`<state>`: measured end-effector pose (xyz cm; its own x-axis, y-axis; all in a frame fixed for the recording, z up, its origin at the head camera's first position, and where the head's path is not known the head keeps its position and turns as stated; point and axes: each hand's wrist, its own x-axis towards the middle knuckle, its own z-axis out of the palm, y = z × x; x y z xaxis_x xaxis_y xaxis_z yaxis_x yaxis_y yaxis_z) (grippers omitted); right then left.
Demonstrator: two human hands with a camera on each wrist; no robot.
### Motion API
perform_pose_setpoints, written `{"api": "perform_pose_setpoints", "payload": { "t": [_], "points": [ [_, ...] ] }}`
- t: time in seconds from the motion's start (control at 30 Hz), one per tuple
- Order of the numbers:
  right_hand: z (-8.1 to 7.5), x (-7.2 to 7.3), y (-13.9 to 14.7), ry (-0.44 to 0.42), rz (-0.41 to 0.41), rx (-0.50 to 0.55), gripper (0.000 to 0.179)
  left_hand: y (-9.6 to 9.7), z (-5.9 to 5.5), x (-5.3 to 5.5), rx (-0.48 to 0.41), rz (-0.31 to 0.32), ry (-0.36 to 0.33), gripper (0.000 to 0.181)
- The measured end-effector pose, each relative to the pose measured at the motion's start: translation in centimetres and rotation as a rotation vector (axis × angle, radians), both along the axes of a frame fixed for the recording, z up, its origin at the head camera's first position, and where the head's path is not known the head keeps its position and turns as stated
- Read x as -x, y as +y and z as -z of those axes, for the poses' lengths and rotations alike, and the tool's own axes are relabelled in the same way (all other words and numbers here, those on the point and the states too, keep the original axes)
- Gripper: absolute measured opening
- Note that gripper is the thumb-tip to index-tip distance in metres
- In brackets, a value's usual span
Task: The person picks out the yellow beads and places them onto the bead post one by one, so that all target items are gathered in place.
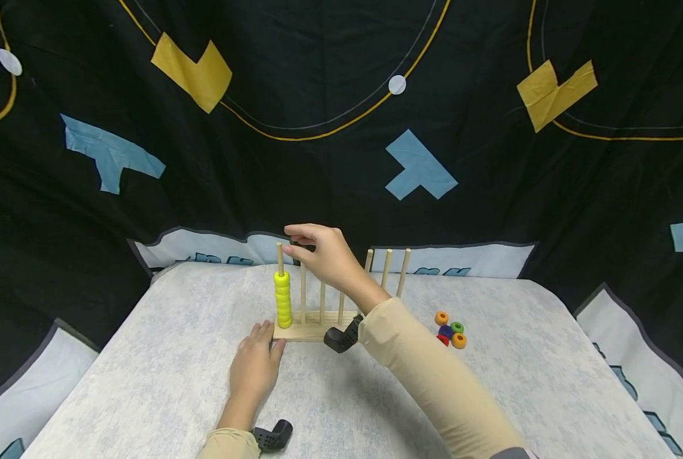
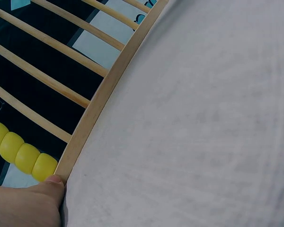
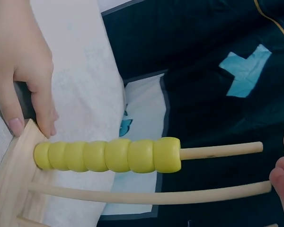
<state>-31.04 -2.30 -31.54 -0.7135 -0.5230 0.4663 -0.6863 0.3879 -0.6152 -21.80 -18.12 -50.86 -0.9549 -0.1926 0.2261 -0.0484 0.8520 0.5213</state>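
A wooden peg abacus (image 1: 303,332) stands on the table, with several upright pegs on a flat base. Yellow beads (image 3: 97,156) are stacked on its left-end peg, whose top sticks out bare above them. My left hand (image 1: 254,366) grips the left end of the base, thumb on the front side and fingers across the end. Above the abacus, my right hand (image 1: 324,255) is beside the tip of the beaded peg. Its thumb and fingers are apart, and no bead shows between them in the head view. Only fingertips (image 3: 281,179) of it enter the right wrist view.
Loose beads in orange (image 1: 459,341), green (image 1: 458,327), blue (image 1: 446,331) and red (image 1: 443,340) lie to the right of the abacus. A pale cloth covers the table (image 1: 146,382). Behind it hangs a black curtain (image 1: 295,185) with taped shapes.
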Motion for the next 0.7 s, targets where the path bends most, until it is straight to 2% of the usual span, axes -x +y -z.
{"api": "perform_pose_setpoints", "payload": {
  "t": [0.17, 0.33, 0.7],
  "points": [
    [0.2, -0.6, 1.2, 0.041, -0.031, 0.059, 0.040, -0.1, 0.2, 0.1, 0.003, -0.002, -0.004, 0.055],
    [1.0, -1.6, 2.4, 0.076, -0.052, 0.076, 0.038, -0.1, 0.3, 0.1, 0.005, -0.006, -0.006, 0.055],
    [4.3, -3.6, 5.8, 0.016, -0.058, 0.019, 0.039, 0.0, 0.1, 0.2, 0.010, -0.003, -0.040, 0.056]
  ]
}}
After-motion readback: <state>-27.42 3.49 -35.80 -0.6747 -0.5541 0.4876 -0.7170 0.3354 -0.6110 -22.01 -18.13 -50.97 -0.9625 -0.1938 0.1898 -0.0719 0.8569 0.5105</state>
